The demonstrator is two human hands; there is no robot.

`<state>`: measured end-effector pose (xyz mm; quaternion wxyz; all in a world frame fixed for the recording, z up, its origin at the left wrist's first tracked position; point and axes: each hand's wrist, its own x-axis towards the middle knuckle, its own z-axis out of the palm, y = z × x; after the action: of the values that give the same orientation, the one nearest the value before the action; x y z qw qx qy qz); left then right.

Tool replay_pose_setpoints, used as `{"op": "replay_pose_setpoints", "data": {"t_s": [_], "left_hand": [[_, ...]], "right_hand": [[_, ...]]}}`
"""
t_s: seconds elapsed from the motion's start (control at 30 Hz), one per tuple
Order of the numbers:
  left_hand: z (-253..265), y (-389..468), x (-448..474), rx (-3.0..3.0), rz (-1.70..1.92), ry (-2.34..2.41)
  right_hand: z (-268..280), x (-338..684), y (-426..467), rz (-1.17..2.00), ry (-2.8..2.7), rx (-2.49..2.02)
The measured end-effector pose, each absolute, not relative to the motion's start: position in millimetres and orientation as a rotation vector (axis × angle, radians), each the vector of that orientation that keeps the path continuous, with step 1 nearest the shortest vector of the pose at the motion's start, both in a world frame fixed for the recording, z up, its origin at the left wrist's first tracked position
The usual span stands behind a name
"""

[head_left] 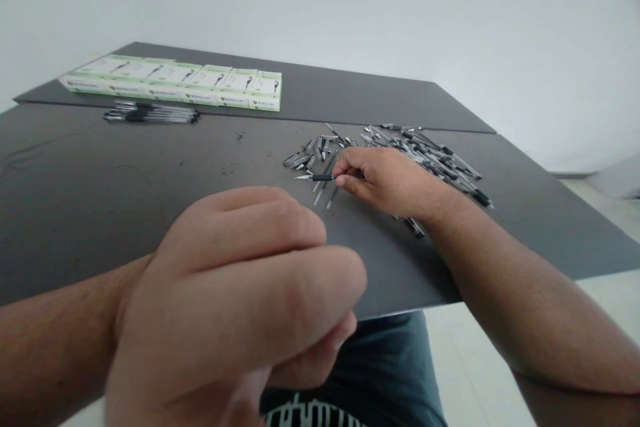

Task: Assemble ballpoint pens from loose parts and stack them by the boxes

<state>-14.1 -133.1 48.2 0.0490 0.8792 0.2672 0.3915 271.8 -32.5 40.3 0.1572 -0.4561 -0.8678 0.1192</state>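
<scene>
At the far left of the dark grey, flat-topped bench (125, 193) stands a row of white-and-green cardboard boxes (170, 83); just in front lies a bundle of clear-and-black plastic pens (150, 112). Nearer, the left hand (230, 287) is raised with its fingers curled inward; I cannot tell whether they grasp anything. Beyond it lie short clear-and-black plastic pieces (306, 157), perhaps caps. Beside them, above a few thin rods (319, 193), is a slim pen with a black grip and a pale pointed tip (318, 177), pinched between the thumb and fingers of the right hand (385, 177), its tip pointing left. It should be light and stiff, its smooth barrel a little slippery, the tip its most delicate part; the black grip looks the surest hold. Farther right spreads a loose heap of similar pens (445, 163).

The boxes' small print is unreadable. The left hand's inner side is hidden, the right hand covers the held pen's rear and part of the heap, and overlapping pens there cannot be counted.
</scene>
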Motion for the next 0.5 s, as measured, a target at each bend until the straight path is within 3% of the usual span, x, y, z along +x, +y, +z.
{"op": "replay_pose_setpoints", "data": {"t_s": [0.03, 0.07, 0.17, 0.5], "left_hand": [[50.8, -130.5, -5.5, 2.501, 1.501, 0.941], [52.4, -124.8, 0.9, 2.507, 1.538, 0.892], [51.3, -91.3, 4.4, 2.906, 1.001, 0.421], [13.8, 6.9, -13.7, 2.701, 0.922, 0.927]], "right_hand": [[40.7, 271.6, -32.9, 0.34, -2.482, -1.312], [40.9, 271.5, -33.3, 0.339, -2.48, -1.317], [40.4, 272.3, -33.6, 0.333, -2.476, -1.308], [36.4, 274.7, -28.7, 0.343, -2.405, -1.333]]}}
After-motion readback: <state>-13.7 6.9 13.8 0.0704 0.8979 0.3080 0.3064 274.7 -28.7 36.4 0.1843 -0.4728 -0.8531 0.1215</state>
